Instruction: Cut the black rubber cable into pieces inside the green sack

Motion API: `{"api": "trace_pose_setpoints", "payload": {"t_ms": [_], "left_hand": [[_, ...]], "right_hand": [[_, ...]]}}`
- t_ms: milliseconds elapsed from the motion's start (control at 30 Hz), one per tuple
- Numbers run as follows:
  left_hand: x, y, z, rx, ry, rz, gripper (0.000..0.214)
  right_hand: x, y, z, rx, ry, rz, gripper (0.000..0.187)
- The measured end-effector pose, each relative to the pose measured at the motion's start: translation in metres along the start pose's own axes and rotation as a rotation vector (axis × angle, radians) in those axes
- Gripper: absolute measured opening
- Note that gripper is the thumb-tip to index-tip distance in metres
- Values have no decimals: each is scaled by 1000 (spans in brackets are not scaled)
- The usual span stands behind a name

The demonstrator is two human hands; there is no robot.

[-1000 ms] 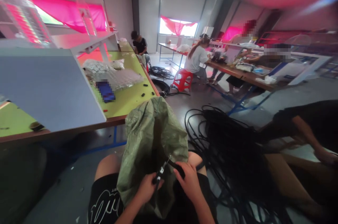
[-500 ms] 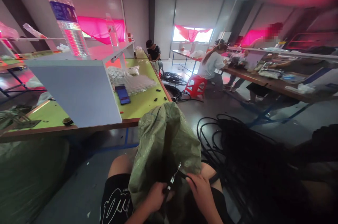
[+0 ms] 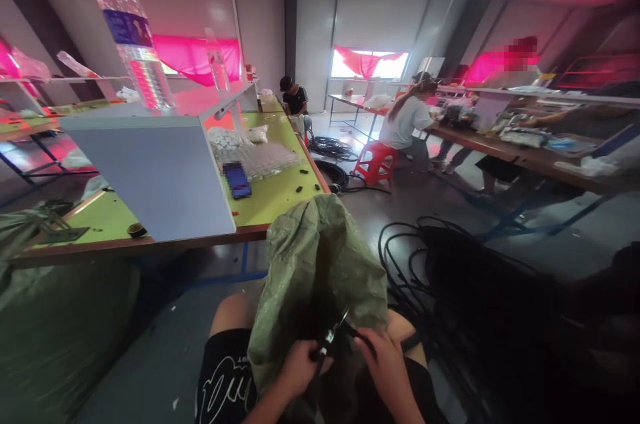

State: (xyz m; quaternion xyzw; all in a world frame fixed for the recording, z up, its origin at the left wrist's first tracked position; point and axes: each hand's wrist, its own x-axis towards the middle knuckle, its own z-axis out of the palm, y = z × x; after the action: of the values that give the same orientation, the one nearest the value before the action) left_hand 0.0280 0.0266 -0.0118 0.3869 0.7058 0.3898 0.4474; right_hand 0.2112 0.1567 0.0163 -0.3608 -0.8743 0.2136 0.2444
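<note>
Handles of the pliers (image 3: 330, 336) largely hidden inside the left hand (image 3: 301, 365); the black cable (image 3: 353, 330) in the right hand (image 3: 384, 354) merges with shadow, its exact end unreadable. Interior of the green sack (image 3: 283, 271) lost in darkness. Cable heap (image 3: 465, 277) at right blurs into black; dark pieces (image 3: 299, 189) on the table (image 3: 273, 137) too small to identify.

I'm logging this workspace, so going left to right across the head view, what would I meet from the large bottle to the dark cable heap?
Large clear bottle, blue phone-like item, left hand, metal-tipped hand tool, right hand, dark cable heap.
</note>
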Motion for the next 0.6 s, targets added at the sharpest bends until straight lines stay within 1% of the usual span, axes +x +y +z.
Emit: {"api": "trace_pose_setpoints", "payload": {"t_ms": [133, 267, 433, 533, 600], "left_hand": [[-1, 0, 2, 67, 33, 97, 31], [1, -1, 1, 78, 48, 85, 33], [-2, 4, -4, 13, -14, 126, 34], [-4, 6, -2, -48, -65, 189, 35], [-3, 4, 0, -76, -85, 183, 33]], "right_hand": [[0, -2, -1, -4, -31, 9, 36], [1, -6, -5, 7, -11, 33, 33], [1, -9, -6, 38, 7, 21, 29], [1, -10, -4, 27, 22, 16, 28], [1, -11, -3, 21, 25, 10, 28]]}}
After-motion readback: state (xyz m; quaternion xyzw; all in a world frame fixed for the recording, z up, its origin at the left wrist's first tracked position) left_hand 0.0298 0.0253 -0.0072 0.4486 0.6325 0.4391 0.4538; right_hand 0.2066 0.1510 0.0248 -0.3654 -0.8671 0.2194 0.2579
